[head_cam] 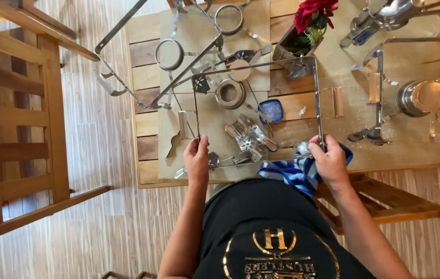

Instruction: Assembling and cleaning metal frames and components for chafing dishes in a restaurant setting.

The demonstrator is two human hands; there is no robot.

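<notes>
Person stood at the near edge of a wooden table (302, 103), seen from above. Both hands held one rectangular metal frame (314, 93), lifted just over the tabletop.

Left hand (196, 160) was closed around the frame's left rail, near its near corner; fingers curled over the bar, knuckles up. Right hand (329, 161) was closed on the near right corner of the same frame, and a blue-and-white striped cloth (292, 175) was bunched under and against that hand. The frame ran from the two hands toward 12 o'clock, its far rail crossing above the loose parts on the table.

Inside the frame's outline, lying on the table: a metal ring cup (229, 93) at about 12 o'clock from the left hand, a folded metal bracket (251, 140) between the hands, and a small blue lid (271, 110) at 11 o'clock from the right hand.

A second frame (142, 62) with round rings lay tilted at 11 o'clock from the left hand. A pot of red flowers (310, 15) stood at 12 o'clock from the right hand. A shiny metal pot (420, 97) sat at 2 o'clock from it, well apart. A wooden chair (18, 129) stood at 9 o'clock.
</notes>
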